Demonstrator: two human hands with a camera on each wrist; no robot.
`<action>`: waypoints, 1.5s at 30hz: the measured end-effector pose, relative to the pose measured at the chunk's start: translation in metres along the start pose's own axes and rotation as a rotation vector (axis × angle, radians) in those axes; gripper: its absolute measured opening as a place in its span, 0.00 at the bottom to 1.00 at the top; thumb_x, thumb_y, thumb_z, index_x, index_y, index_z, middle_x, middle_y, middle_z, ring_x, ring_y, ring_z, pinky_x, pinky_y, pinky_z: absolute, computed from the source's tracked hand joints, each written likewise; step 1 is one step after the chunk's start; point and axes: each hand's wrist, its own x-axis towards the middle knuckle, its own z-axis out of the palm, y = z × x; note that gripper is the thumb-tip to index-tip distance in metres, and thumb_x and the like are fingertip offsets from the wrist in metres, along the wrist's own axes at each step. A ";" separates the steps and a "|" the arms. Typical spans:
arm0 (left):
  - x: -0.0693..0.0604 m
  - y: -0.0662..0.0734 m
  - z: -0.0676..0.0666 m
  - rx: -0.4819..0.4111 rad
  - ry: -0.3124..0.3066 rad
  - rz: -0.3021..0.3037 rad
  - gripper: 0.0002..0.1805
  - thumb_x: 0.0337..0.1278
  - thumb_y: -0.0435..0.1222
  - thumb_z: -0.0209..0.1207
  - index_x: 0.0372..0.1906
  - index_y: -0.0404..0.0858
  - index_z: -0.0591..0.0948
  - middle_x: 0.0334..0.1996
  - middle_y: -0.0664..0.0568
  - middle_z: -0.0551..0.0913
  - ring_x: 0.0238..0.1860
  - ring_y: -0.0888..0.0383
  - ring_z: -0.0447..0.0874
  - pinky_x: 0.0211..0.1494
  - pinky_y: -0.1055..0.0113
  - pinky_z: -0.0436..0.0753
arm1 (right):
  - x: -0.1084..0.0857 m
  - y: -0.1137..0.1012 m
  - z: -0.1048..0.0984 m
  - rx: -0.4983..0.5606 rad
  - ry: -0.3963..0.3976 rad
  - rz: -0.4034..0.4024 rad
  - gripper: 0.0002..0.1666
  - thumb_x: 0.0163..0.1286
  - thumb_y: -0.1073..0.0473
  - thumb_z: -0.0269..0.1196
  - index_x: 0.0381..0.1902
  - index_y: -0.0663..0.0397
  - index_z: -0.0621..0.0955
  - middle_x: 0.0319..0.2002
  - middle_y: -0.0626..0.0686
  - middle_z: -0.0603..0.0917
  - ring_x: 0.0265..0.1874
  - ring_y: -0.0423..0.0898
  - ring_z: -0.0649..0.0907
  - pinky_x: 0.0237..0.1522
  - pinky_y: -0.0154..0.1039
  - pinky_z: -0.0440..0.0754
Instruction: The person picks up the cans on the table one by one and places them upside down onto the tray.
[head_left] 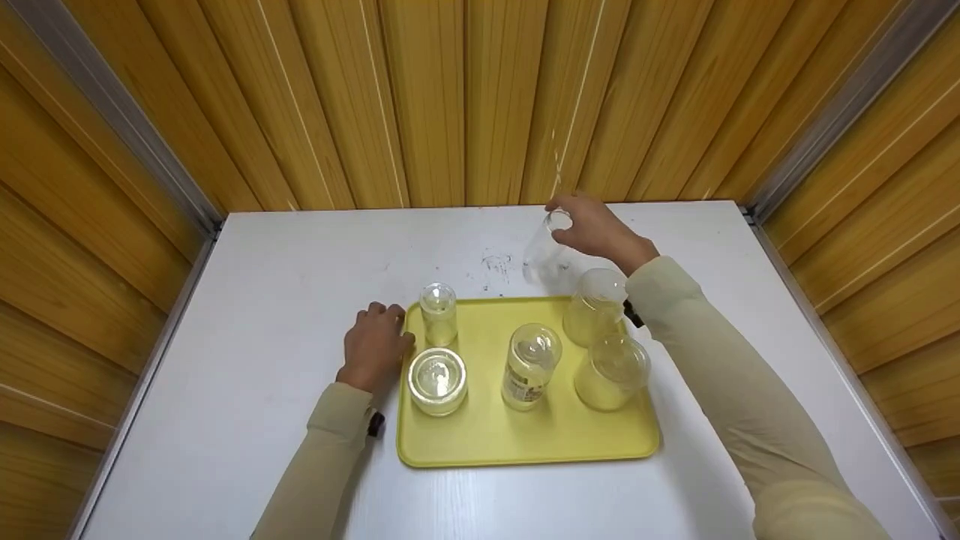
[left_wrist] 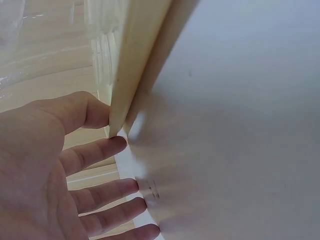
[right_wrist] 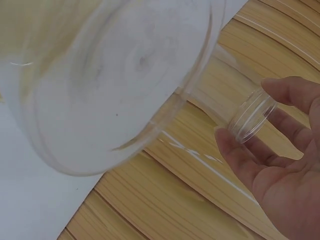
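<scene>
My right hand (head_left: 598, 229) is behind the tray and grips a clear jar (head_left: 546, 244) by its upper end. In the right wrist view, thumb and fingers circle the jar's ringed rim (right_wrist: 255, 116). Whether its bottom touches the table cannot be told. My left hand (head_left: 375, 343) rests at the left edge of a yellow tray (head_left: 480, 442). In the left wrist view, the thumb (left_wrist: 92, 112) touches the tray's rim and the other fingers reach out fairly straight against the table.
On the tray stand a small clear jar (head_left: 439, 315), a squat clear jar (head_left: 438, 381), a labelled clear bottle (head_left: 531, 367) and two wide clear jars (head_left: 596, 307) at the right. Dark marks (head_left: 496, 264) spot the white table (head_left: 300, 300). A wood-patterned wall (head_left: 427, 105) rises behind.
</scene>
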 end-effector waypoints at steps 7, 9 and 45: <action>-0.001 -0.001 0.000 -0.003 0.007 0.001 0.22 0.63 0.41 0.65 0.58 0.34 0.85 0.56 0.35 0.80 0.53 0.37 0.80 0.48 0.42 0.85 | -0.008 0.006 -0.001 0.056 0.053 -0.020 0.26 0.73 0.66 0.67 0.67 0.63 0.77 0.66 0.66 0.77 0.64 0.66 0.78 0.65 0.60 0.77; -0.001 0.000 0.000 -0.004 0.007 0.000 0.22 0.63 0.41 0.65 0.58 0.34 0.85 0.56 0.35 0.81 0.53 0.37 0.80 0.48 0.42 0.85 | -0.010 0.007 -0.002 0.073 0.059 -0.025 0.26 0.74 0.66 0.67 0.67 0.63 0.77 0.67 0.66 0.77 0.65 0.67 0.78 0.65 0.61 0.76; -0.003 0.004 -0.004 -0.052 0.014 -0.052 0.21 0.65 0.39 0.65 0.59 0.33 0.85 0.60 0.34 0.81 0.58 0.36 0.80 0.55 0.42 0.84 | -0.058 0.010 -0.004 0.427 0.192 -0.022 0.29 0.76 0.59 0.69 0.70 0.58 0.77 0.65 0.61 0.80 0.64 0.60 0.81 0.62 0.57 0.80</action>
